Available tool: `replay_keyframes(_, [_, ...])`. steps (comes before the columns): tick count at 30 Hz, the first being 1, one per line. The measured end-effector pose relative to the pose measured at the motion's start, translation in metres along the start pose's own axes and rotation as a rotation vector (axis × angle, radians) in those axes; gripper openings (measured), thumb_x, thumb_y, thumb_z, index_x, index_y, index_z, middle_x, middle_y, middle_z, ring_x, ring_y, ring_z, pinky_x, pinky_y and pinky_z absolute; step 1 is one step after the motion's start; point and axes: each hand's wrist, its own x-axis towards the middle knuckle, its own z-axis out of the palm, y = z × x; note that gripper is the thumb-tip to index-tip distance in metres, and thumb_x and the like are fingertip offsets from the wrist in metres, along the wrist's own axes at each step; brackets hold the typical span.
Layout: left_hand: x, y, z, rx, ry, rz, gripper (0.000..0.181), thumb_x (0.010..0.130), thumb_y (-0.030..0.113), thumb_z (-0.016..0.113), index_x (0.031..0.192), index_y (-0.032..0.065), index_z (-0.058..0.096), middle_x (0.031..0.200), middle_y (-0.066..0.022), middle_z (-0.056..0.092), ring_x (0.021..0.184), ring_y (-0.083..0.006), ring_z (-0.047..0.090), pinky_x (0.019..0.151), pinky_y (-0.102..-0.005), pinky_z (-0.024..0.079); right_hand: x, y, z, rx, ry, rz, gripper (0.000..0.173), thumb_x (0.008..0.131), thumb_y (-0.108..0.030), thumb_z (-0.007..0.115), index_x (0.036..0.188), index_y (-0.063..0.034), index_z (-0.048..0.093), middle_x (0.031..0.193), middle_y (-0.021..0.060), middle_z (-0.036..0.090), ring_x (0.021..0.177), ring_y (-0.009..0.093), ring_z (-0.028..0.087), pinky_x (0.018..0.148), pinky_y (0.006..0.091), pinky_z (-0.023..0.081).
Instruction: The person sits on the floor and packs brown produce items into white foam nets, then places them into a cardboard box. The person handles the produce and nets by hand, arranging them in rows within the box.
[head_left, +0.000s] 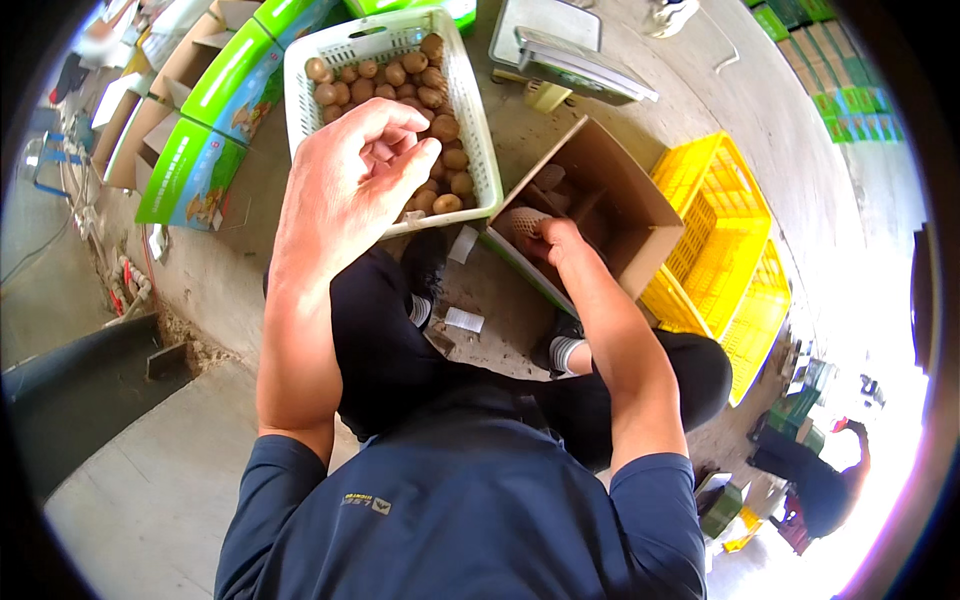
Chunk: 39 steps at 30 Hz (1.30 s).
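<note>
Over a white plastic crate (491, 176) of loose brown kiwifruit (395, 73), my left hand (360, 165) is raised with its fingers curled. A gap shows between thumb and forefinger, and nothing is visible in it. My right hand (551, 238) reaches inside an open cardboard box (637, 172) and grips a fruit in a white foam net sleeve (527, 220). The fingers partly hide that fruit. Farther in, other foam-netted fruit (550, 178) lies by cardboard dividers (586, 208).
Yellow plastic crates (724, 240) stand right of the box. A platform scale (547, 34) is beyond it. Green printed cartons (202, 169) line the left. Paper pieces (464, 319) lie between my feet. Another person (814, 480) is at the lower right.
</note>
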Motion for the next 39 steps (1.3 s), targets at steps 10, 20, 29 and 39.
replay_keyframes(10, [0.006, -0.031, -0.045, 0.163, 0.175, -0.095, 0.015, 0.085, 0.009, 0.075, 0.096, 0.0012, 0.069, 0.073, -0.003, 0.065, 0.063, -0.0059, 0.055, 0.06, -0.0223, 0.047, 0.093, 0.043, -0.013, 0.322, 0.103, -0.03, 0.021, 0.089, 0.007, 0.055, 0.108, 0.0064, 0.06, 0.106, 0.0202, 0.061, 0.095, 0.034, 0.065, 0.075, 0.0404, 0.061])
replay_keyframes(20, [0.05, -0.16, -0.068, -0.037, 0.084, -0.435, 0.017, 0.095, 0.012, 0.065, 0.103, -0.0037, 0.067, 0.08, -0.0049, 0.065, 0.071, -0.0099, 0.062, 0.063, -0.0242, 0.05, 0.098, 0.046, -0.004, 0.324, 0.171, 0.134, 0.018, 0.091, -0.002, 0.057, 0.109, -0.0023, 0.06, 0.102, 0.015, 0.062, 0.091, 0.027, 0.061, 0.067, 0.0378, 0.056])
replay_keyframes(29, [0.086, -0.287, 0.002, 0.64, -0.215, -0.445, 0.028, 0.09, 0.025, 0.071, 0.106, 0.0029, 0.068, 0.103, -0.0116, 0.071, 0.096, -0.0239, 0.067, 0.087, -0.0365, 0.053, 0.107, 0.05, -0.004, 0.219, 0.237, 0.199, 0.017, 0.09, -0.003, 0.064, 0.106, -0.0083, 0.062, 0.093, 0.0081, 0.064, 0.076, 0.021, 0.061, 0.053, 0.0314, 0.052])
replay_keyframes(39, [0.076, -0.308, 0.101, 0.746, -0.649, -0.039, 0.036, 0.085, 0.02, 0.07, 0.114, 0.0013, 0.06, 0.115, -0.0177, 0.062, 0.104, -0.0385, 0.064, 0.087, -0.046, 0.053, 0.024, 0.017, -0.01, -0.018, 0.055, 0.045, 0.027, 0.087, 0.004, 0.062, 0.114, 0.0051, 0.062, 0.099, 0.0139, 0.066, 0.083, 0.025, 0.068, 0.066, 0.036, 0.059])
